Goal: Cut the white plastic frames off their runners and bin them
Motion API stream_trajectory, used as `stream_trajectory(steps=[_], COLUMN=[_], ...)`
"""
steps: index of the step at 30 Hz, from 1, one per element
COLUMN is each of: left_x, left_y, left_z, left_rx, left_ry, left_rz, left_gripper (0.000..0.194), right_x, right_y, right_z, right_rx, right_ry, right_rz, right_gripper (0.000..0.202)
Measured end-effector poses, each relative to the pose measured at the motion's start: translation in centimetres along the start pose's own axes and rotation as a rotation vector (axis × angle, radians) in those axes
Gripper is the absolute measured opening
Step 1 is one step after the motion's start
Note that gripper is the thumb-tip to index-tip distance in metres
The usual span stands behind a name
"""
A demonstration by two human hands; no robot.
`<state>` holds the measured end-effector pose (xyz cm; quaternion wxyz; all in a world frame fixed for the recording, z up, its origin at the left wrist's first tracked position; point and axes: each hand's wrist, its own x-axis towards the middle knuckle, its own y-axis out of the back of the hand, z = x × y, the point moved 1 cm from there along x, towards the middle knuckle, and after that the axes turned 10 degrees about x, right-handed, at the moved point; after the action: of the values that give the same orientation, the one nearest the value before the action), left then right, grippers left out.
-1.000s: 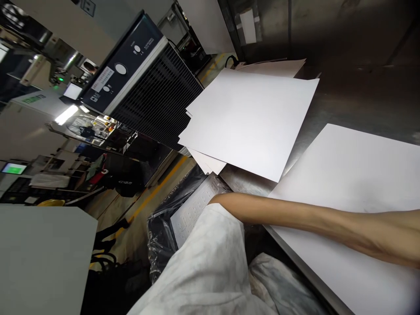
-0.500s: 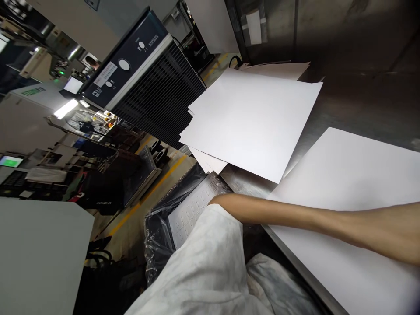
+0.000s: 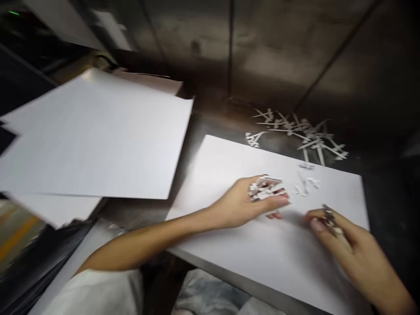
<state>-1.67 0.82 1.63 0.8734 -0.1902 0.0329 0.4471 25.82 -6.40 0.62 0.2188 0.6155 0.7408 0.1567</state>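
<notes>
My left hand [image 3: 249, 203] is cupped around a bunch of small white plastic pieces [image 3: 267, 188], above a large white sheet [image 3: 229, 251]. To its right, my right hand [image 3: 344, 245] has its fingers closed on a small tool [image 3: 336, 229] with a metal tip and a pale handle; blur hides its exact shape. A few loose white pieces [image 3: 306, 183] lie on the sheet beyond my hands. Behind the sheet's far edge, a pile of similar thin white pieces [image 3: 305, 133] is spread on the dark metal surface.
A stack of large white sheets [image 3: 108, 140] lies at the left, over brownish sheets [image 3: 151, 82]. A dark metal wall [image 3: 262, 57] rises at the back. Black plastic wrap [image 3: 42, 262] shows at the lower left, beside the table's front edge [image 3: 229, 273].
The view has swung right, away from the machine and aisle. Both my hands, the bunch of white pieces, the tool and the pile have come into view.
</notes>
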Motion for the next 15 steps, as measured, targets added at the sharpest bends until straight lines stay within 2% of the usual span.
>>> stream_trajectory(steps=[2, 8, 15], left_x=[0.3, -0.1, -0.1], left_y=[0.1, -0.4, -0.6], left_z=[0.1, 1.1, 0.9], left_rx=[0.043, 0.221, 0.337], left_ry=[0.006, 0.056, 0.028], left_rz=[0.014, 0.040, 0.035], left_gripper=[0.038, 0.029, 0.025], right_x=[0.0, 0.4, 0.6], right_y=[0.4, -0.8, -0.6], right_z=[-0.4, -1.9, -2.4], right_rx=[0.028, 0.052, 0.041], right_ry=[-0.064, -0.143, -0.123], right_rz=[-0.089, -0.221, -0.229], right_gripper=[0.034, 0.034, 0.031])
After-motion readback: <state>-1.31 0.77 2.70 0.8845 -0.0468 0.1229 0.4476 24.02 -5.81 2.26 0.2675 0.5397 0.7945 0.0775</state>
